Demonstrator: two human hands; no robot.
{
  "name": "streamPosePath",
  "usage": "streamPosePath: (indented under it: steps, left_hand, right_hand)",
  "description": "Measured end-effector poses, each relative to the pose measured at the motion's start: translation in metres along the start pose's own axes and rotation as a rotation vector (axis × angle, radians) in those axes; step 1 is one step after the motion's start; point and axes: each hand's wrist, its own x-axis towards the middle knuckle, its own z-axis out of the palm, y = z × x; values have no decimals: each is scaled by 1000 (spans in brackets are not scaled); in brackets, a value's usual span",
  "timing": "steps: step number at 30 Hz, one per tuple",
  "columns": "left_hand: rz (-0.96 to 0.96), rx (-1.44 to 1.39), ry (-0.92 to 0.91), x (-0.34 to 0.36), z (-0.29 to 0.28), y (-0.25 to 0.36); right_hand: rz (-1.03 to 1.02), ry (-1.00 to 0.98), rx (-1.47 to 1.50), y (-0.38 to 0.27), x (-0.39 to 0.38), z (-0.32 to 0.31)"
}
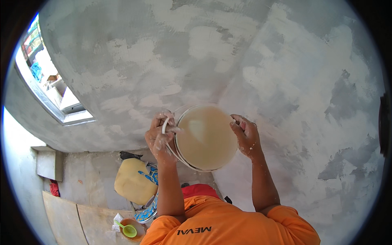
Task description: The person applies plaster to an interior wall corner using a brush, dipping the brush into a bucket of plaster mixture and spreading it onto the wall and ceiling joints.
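Observation:
A round pale bucket (207,138) hangs in front of my chest, held up between my two hands. Its round face is smooth and beige with a lighter patch; whether that is cloudy liquid or the bare bottom, I cannot tell. My left hand (160,134) is at the left rim, closed around the edge, with the thin white bail handle (164,124) looped across its fingers. At the right rim my right hand (247,138) grips the edge with the thumb near the top. Pale splashes mark both hands.
Patchy plastered grey walls (212,49) meet in a corner ahead. A window (61,90) opens at the left. Below stand a chair with a tan back (136,181), blue patterned cloth (149,210) and an orange-brown bowl (138,231) with a green ladle (129,230).

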Motion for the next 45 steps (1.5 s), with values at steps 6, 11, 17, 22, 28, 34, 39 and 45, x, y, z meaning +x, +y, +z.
streamPosePath:
  steps: [6,11,17,22,28,34,39,45]
  left_hand:
    - [-305,195,78,8,3,-11]
    - [-345,565,-129,2,22,2]
    - [-205,730,-242,-1,20,6]
    - [-229,808,-278,3,20,19]
    - [-163,518,-143,-11,15,19]
    - [-127,488,-182,-16,4,24]
    - [-1,525,-151,-13,-4,23]
    - [30,561,-163,-19,-5,25]
  right_hand:
    - [-193,188,-215,-39,-15,-23]
    - [-345,257,-170,-51,-20,-32]
    - [-311,214,-121,-55,-28,-40]
    - [-314,205,-110,-64,-31,-37]
    - [-77,125,-116,-71,-40,-43]
    - [-179,85,-119,-86,-66,-50]
    - [-713,-74,-242,-122,-90,-68]
    - [-678,-288,-392,-138,-98,-65]
